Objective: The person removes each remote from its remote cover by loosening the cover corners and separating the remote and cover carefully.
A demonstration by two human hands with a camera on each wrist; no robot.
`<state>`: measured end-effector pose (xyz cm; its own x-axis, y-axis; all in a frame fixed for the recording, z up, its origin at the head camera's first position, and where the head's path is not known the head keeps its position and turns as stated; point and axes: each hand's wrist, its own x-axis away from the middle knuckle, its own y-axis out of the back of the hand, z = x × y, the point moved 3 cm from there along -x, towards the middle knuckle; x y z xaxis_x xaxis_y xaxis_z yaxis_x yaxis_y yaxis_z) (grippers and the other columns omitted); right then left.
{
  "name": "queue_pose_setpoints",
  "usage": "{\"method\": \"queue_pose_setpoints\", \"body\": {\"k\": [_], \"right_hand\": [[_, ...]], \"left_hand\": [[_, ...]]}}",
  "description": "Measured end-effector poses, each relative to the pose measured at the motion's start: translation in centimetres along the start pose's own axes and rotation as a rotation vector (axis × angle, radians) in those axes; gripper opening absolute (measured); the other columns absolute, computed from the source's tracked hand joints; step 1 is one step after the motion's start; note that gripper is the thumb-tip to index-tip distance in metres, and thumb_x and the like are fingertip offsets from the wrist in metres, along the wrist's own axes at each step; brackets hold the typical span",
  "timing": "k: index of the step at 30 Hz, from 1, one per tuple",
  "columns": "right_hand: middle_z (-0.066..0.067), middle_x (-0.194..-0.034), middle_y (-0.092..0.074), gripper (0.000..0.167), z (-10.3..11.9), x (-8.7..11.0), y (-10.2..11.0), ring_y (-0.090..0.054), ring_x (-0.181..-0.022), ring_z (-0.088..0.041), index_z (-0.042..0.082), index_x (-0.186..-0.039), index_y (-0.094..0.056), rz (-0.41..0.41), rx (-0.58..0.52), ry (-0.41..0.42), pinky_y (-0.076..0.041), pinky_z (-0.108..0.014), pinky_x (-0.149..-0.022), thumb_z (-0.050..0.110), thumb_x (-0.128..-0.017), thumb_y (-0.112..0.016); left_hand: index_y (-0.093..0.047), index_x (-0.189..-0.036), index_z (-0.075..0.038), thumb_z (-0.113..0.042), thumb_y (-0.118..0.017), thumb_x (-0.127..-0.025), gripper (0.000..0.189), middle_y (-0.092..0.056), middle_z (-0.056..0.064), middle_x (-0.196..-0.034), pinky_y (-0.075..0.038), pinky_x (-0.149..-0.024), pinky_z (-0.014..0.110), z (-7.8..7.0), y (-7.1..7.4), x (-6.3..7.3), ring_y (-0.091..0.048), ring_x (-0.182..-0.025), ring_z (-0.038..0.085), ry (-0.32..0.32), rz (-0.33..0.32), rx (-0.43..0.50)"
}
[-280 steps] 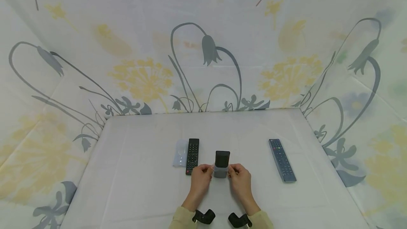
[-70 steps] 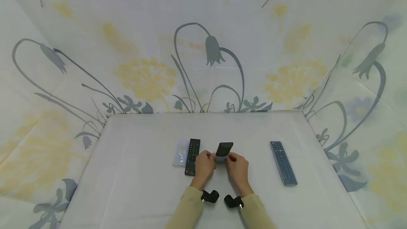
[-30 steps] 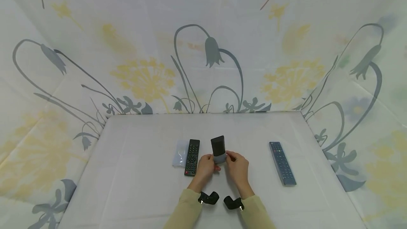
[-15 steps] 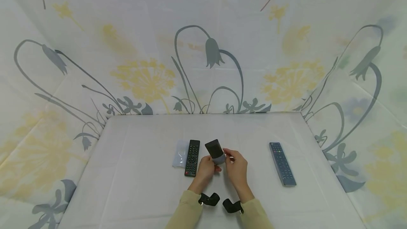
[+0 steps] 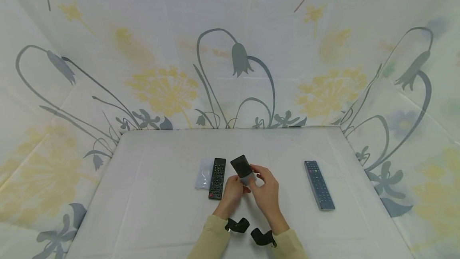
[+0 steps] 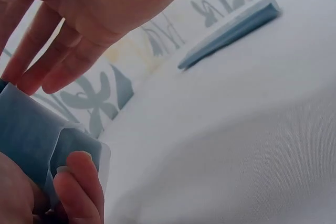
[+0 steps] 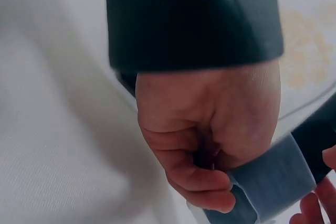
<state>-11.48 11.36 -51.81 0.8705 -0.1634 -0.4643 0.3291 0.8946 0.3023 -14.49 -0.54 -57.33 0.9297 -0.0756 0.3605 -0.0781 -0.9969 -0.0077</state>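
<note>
A dark, remote-shaped slab (image 5: 240,165), its buttons not visible, sticks out of a translucent bluish sleeve (image 5: 247,179) above the table, its dark end tilted away and to the left. My left hand (image 5: 232,193) grips the sleeve's near end; the left wrist view shows its curled fingers (image 6: 79,187) at the sleeve's open mouth. My right hand (image 5: 267,191) holds the sleeve from the right, thumb and fingers around the edge where the dark part emerges. In the right wrist view the left hand (image 7: 205,124) hides the sleeve's near end, and right fingertips (image 7: 329,157) touch the dark part.
Left of the hands lies a black remote control (image 5: 217,179), beside a clear plastic wrapper (image 5: 204,174). Farther right lies another remote control (image 5: 319,186) with a bluish covering. A flower-printed cloth (image 5: 230,71) stands behind and beside the white table (image 5: 161,203).
Earlier the slab pointed straight away, then leaned right; now it tilts left and is held above the table. In the last half second the right hand has shifted up and left around the sleeve.
</note>
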Motion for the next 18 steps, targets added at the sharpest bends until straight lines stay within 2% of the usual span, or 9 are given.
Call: {"method": "queue_pose_setpoints", "body": {"k": [7,14,18], "right_hand": [[-0.01,-0.115,-0.066,0.048,0.54,-0.02,-0.32,-0.06,-0.105,-0.026,0.002,-0.123,-0.064,-0.02,0.021,0.03,-0.05,-0.051,-0.085,-0.001,-0.078,-0.08],[-0.012,-0.11,-0.063,0.053,0.83,0.16,-0.44,-0.059,-0.1,-0.028,-0.001,-0.12,-0.062,-0.081,0.076,0.015,-0.051,-0.049,-0.082,0.009,-0.075,-0.088],[-0.013,-0.107,-0.066,0.052,0.74,0.12,-0.08,-0.062,-0.099,-0.027,-0.001,-0.119,-0.062,-0.119,0.053,-0.002,-0.053,-0.047,-0.081,0.008,-0.075,-0.087]], "left_hand": [[-0.066,-0.098,0.003,-0.016,-0.038,-0.108,0.035,-0.064,0.007,-0.079,-0.047,-0.062,0.029,-0.37,-0.24,0.31,-0.06,-0.064,0.015,-0.014,-0.051,-0.048],[-0.067,-0.09,0.001,-0.022,-0.043,-0.108,0.037,-0.064,0.005,-0.068,-0.046,-0.056,0.028,-0.69,-0.3,0.67,-0.061,-0.058,0.014,-0.112,-0.154,-0.178],[-0.066,-0.089,-0.001,-0.026,-0.046,-0.107,0.037,-0.062,0.003,-0.063,-0.045,-0.054,0.029,-0.9,0.0,0.82,-0.061,-0.055,0.017,-0.137,-0.207,-0.179]]}}
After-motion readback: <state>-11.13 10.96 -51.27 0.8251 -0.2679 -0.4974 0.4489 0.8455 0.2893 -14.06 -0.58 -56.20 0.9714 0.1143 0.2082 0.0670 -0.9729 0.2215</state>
